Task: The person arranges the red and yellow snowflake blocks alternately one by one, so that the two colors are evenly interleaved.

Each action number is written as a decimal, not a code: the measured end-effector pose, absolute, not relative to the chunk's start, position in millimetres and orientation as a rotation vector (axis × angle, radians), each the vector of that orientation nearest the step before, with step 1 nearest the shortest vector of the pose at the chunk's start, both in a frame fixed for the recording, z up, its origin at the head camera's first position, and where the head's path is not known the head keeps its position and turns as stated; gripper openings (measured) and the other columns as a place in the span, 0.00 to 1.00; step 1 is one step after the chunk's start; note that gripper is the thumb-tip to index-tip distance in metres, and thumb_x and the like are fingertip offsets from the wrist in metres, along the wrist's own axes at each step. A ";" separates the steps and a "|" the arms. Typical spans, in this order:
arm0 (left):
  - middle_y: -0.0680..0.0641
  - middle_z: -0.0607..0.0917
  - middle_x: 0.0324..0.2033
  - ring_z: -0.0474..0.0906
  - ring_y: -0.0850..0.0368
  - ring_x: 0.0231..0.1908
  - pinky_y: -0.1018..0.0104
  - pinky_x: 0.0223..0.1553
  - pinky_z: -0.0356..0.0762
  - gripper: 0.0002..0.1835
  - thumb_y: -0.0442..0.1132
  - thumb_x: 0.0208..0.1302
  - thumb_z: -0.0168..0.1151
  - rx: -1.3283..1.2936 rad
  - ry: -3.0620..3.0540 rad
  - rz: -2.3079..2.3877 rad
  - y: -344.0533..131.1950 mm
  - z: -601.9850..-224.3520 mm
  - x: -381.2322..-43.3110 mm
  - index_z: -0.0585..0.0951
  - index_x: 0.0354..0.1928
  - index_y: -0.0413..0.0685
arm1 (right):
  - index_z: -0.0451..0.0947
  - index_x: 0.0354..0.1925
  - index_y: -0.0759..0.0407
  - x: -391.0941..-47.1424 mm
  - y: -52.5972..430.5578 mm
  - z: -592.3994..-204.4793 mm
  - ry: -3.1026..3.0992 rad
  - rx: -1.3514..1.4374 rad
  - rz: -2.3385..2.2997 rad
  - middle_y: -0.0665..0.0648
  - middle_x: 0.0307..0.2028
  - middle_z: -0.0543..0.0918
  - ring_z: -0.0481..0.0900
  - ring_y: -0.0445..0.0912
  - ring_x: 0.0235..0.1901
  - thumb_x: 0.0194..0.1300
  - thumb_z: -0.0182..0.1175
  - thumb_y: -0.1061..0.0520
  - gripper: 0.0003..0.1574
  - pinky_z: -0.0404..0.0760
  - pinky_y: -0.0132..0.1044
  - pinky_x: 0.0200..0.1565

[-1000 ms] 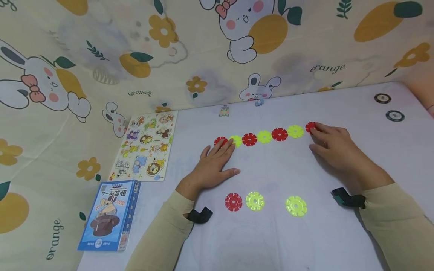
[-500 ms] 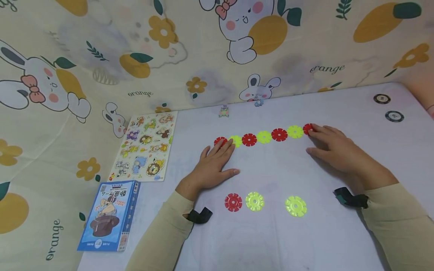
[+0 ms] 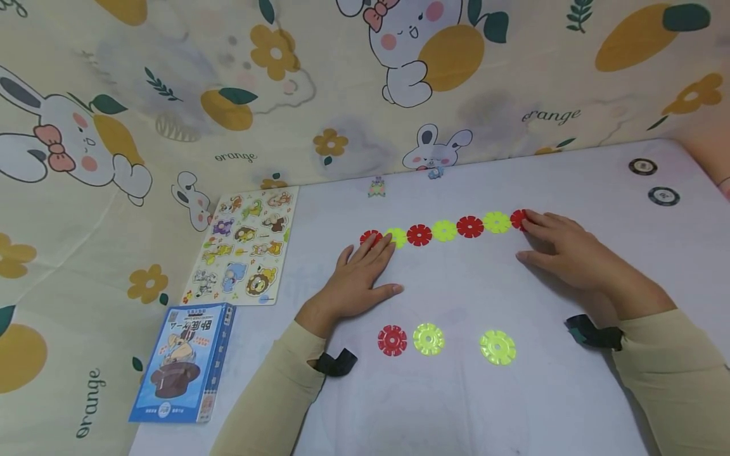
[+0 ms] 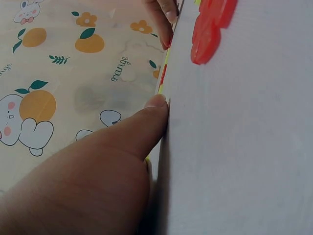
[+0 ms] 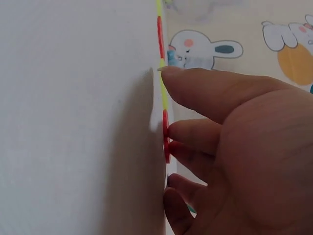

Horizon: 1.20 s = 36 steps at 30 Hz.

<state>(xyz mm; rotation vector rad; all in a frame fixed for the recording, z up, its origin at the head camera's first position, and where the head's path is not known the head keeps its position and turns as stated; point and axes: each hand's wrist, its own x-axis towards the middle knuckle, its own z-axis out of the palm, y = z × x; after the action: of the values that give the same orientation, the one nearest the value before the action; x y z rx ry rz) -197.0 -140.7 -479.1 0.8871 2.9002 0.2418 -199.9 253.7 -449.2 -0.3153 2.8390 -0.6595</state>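
Red and yellow-green notched plastic discs lie in an alternating row across the white table. My left hand (image 3: 355, 283) lies flat with its fingertips on the red disc (image 3: 371, 237) and yellow-green disc (image 3: 398, 237) at the row's left end. At the other end, the fingertips of my right hand (image 3: 573, 250) touch the last red disc (image 3: 517, 219), partly covering it. In the right wrist view the fingers of that hand (image 5: 195, 137) rest on the red disc (image 5: 166, 134). Nearer me lie a loose red disc (image 3: 392, 341) and two yellow-green discs, one (image 3: 429, 339) beside it, one (image 3: 498, 347) apart.
An animal sticker sheet (image 3: 242, 247) and a blue box (image 3: 181, 364) lie on the left. Two black-and-white round chips (image 3: 643, 166) sit at the far right. Tiny figures, one a green-and-pink piece (image 3: 376, 187), are near the back edge by the printed cloth (image 3: 342, 76).
My right hand and the end red disc have shifted slightly left, closer to the neighbouring yellow-green disc, with a small drift back at the last. My left hand stays in place.
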 end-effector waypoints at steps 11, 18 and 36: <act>0.60 0.41 0.74 0.31 0.56 0.72 0.41 0.65 0.33 0.47 0.74 0.61 0.40 0.876 2.889 0.259 -140.7 -479.6 -197.4 0.45 0.76 0.60 | 0.51 0.74 0.57 -200.5 253.4 -454.2 2.871 -0.338 -0.632 0.66 0.72 0.49 0.38 0.65 0.70 0.55 0.64 0.32 0.60 0.48 0.76 0.52; 0.61 0.40 0.74 0.30 0.57 0.72 0.42 0.66 0.33 0.47 0.75 0.60 0.39 0.876 2.885 0.262 -141.5 -480.8 -197.9 0.44 0.76 0.62 | 0.57 0.72 0.53 -195.5 245.3 -440.5 2.864 -0.341 -0.961 0.65 0.69 0.57 0.52 0.64 0.67 0.62 0.62 0.39 0.48 0.66 0.70 0.50; 0.61 0.39 0.74 0.30 0.57 0.72 0.42 0.66 0.33 0.48 0.76 0.60 0.37 0.878 2.903 0.230 -141.4 -481.2 -197.9 0.43 0.76 0.61 | 0.70 0.64 0.43 -133.7 128.6 -437.0 2.263 -0.843 -1.021 0.42 0.56 0.72 0.67 0.40 0.57 0.50 0.73 0.40 0.44 0.73 0.42 0.54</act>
<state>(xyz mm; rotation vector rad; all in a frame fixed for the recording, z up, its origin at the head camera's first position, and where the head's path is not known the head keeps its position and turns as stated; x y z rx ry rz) -197.9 -141.4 -481.2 0.8783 2.9033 0.2303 -133.7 128.6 -437.0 -0.8427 2.2635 -1.0214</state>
